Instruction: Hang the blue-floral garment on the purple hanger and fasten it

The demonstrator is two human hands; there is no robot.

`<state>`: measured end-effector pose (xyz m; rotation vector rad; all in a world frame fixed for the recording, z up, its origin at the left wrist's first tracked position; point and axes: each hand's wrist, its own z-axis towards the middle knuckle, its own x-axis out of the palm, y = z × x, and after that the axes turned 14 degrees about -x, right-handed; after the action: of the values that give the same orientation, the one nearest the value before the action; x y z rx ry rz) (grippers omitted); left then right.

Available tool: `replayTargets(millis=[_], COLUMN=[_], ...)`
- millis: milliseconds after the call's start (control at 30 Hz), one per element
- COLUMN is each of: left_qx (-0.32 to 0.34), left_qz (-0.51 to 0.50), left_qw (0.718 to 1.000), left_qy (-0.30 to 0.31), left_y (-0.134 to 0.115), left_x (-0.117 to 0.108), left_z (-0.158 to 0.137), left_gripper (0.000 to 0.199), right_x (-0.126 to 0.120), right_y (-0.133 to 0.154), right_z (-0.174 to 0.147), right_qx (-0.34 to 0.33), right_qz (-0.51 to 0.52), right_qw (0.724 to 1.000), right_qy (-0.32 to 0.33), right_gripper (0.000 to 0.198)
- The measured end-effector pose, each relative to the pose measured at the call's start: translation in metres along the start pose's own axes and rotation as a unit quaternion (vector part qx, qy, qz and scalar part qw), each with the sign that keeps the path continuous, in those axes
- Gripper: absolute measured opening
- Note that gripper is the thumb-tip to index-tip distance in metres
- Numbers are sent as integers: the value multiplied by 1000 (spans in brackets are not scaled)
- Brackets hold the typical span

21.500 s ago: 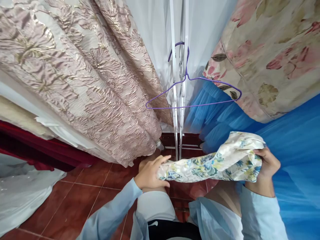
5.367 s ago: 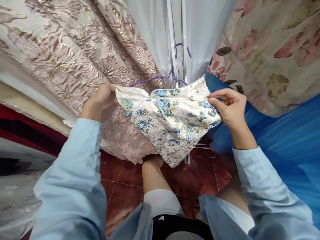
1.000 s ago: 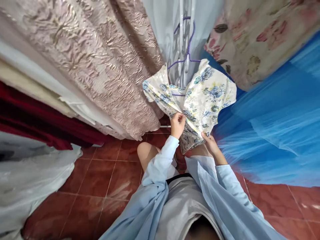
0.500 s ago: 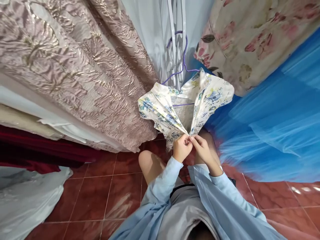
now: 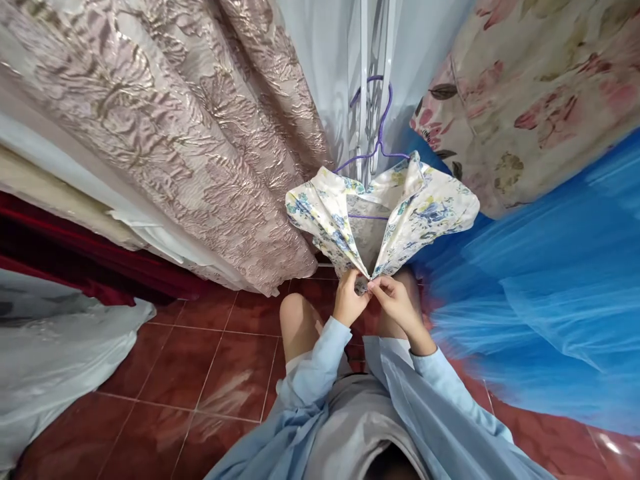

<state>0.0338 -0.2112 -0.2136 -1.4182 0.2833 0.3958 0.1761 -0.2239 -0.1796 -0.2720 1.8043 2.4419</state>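
Observation:
A white blouse (image 5: 430, 207) with a blue and yellow flower print hangs on a purple hanger (image 5: 384, 127), its front parted in a deep V. Where the two front edges meet, my left hand (image 5: 350, 300) pinches the cloth from one side. My right hand (image 5: 397, 303) grips the same spot with thumb and forefinger, the fingertips of both hands almost touching. A tiny fastener seems to sit between them, too small to make out. The blouse's lower part is mostly hidden behind my hands.
Long pink brocade cloth (image 5: 215, 153) hangs close on the left, with dark red fabric (image 5: 75, 240) beyond it. Blue tulle (image 5: 540, 287) and rose-printed cloth (image 5: 525, 100) hang on the right. White straps (image 5: 363, 60) dangle behind the hanger. Red tiles (image 5: 200, 367) cover the floor.
My fingers have shifted slightly at the V's lower point, and the left hand has opened its grip a little outward. The view has tilted, so the blouse appears a bit lower.

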Motion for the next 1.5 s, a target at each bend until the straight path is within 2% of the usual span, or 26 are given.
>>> replayTargets(millis=[100,233,333,400,500,667,833,933,1033,1100,1133,1167,1200,1233,1300,1367,1433,1500], left_qx=[39,51,53,50,40,-10,-36,-36,-9,50,87,120,145,174,233,293,333,350], left_qz=[26,8,-11,-23,-43,-46,-25,-12,-4,-12,-19,-26,-29,-25,1,38,62,69], left_qw=[999,998,998,998,998,998,998,998,998,997,996,992,986,978,967,953,940,934], left_qy=[6,-32,-39,-25,7,36,45,49,65,52,27,-16,-78,-112,-106,-62,-32,-30], left_y=[6,10,12,13,13,11,14,21,21,9,-1,-14,-29,-46,-78,-103,-117,-122], left_x=[3,5,9,12,14,15,21,26,18,1,-11,-24,-37,-50,-69,-80,-83,-83], left_z=[8,13,13,12,9,8,2,-4,-1,13,24,37,52,68,102,130,149,156], left_gripper=[11,6,10,14,12,14,17,15,12,10,21,35,42,44,43,42,39,36], right_x=[-3,-5,0,4,8,9,9,7,4,3,3,2,2,1,-1,-3,-4,-2], right_y=[3,9,15,21,33,57,75,83,87,89,89,90,90,91,93,93,91,88], right_z=[0,1,4,10,27,85,152,168,163,153,149,144,141,138,136,138,141,144], right_qx=[-19,-18,27,58,62,-4,-108,-150,-163,-159,-157,-155,-154,-154,-158,-166,-169,-162], right_qz=[-49,-78,2,63,80,68,62,64,77,86,88,88,86,84,81,81,81,78], right_qw=[999,997,999,996,992,991,978,974,973,974,974,975,976,976,975,974,973,975], right_qy=[-12,7,19,-9,-71,-118,-164,-155,-143,-137,-135,-132,-130,-128,-130,-134,-134,-130], right_gripper=[30,27,32,38,41,32,35,38,39,39,38,38,37,36,34,32,32,33])
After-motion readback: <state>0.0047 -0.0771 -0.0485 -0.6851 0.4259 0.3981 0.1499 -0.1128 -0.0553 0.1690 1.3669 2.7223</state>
